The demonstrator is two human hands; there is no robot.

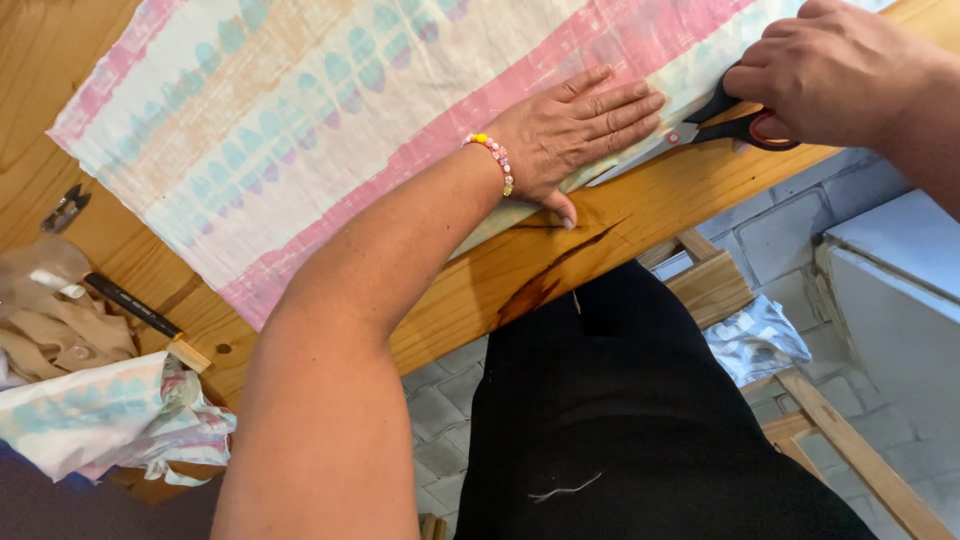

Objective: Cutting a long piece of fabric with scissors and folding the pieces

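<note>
We press left hand [575,125] flat, fingers together and extended, on striped fabric [300,110] to pin it against wooden desk [600,235] near front edge. Right hand [840,70] clamped around black-and-red scissors [715,125], blades at fabric edge just beside left fingertips. Fabric spread across desk, under left palm. Thread snips [65,208] and fabric scraps [110,420] lie well apart, far left.

A warm brown wooden tabletop [620,235] with a dark grain streak crosses the view. Below it lies a grey paved floor [770,235], with pale wooden slats [850,440] and a white box [900,290] at the right.
</note>
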